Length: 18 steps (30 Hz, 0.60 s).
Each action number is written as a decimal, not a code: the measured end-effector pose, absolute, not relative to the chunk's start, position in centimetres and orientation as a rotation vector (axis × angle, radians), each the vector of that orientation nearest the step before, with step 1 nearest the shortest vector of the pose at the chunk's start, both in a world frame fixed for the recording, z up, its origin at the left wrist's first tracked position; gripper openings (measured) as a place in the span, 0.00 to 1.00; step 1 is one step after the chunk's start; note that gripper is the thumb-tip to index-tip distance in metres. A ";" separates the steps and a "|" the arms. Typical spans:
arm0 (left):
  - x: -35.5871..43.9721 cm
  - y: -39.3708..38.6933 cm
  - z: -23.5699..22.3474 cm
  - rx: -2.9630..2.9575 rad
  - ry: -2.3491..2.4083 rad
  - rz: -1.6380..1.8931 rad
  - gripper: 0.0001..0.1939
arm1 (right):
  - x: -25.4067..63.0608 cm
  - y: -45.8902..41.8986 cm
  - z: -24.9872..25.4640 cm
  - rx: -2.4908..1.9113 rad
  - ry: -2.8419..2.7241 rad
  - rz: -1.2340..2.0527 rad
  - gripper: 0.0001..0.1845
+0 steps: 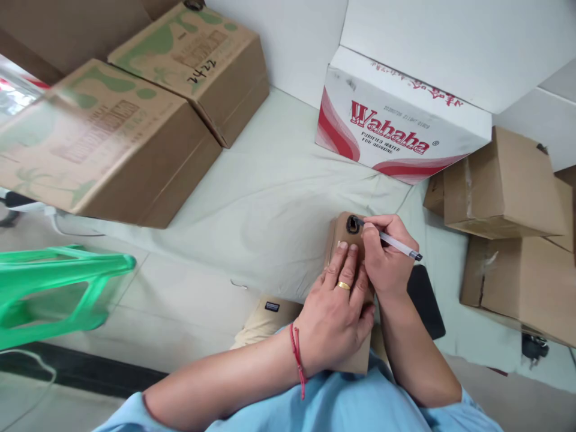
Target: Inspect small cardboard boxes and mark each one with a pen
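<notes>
A brown piece of cardboard (355, 361) with rounded upper corners lies at the table's near edge in front of my body. Near its top is a thick black-outlined oval, dark inside. My left hand (335, 312) rests flat on the cardboard, fingers stretched toward the oval. Between the fingertips of my right hand (390, 255) is a pen (398, 243) with a pale barrel and a dark end. The pen's tip meets the upper right of the oval. My left hand covers most of the cardboard's middle.
Two large cartons (153, 150) stand at the far left. A white Wahaba-style water carton (405, 126) is at the back, with stacked brown boxes (517, 186) to the right. A black flat object (426, 303) lies beside my right forearm. A green stool (67, 264) stands at left.
</notes>
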<state>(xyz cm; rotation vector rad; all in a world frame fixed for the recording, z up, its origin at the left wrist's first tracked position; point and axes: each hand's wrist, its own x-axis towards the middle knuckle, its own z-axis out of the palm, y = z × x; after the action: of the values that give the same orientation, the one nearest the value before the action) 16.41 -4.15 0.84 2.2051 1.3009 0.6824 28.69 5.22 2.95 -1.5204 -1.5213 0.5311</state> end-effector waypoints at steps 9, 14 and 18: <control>16.4 -4.1 0.8 2.175 1.322 0.701 0.40 | 29.0 4.8 2.8 -1.469 -1.556 0.499 0.07; 16.4 -4.2 0.8 2.231 1.335 0.700 0.36 | 28.9 4.8 2.6 -1.505 -1.446 0.429 0.07; 16.4 -4.1 1.1 2.243 1.368 0.690 0.36 | 28.6 5.0 2.8 -1.526 -1.506 0.394 0.07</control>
<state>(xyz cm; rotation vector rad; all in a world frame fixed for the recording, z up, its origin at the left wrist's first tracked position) 16.44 -4.11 1.11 2.2433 1.3675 0.6903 28.62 5.01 2.76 -1.5257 -1.5063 0.3939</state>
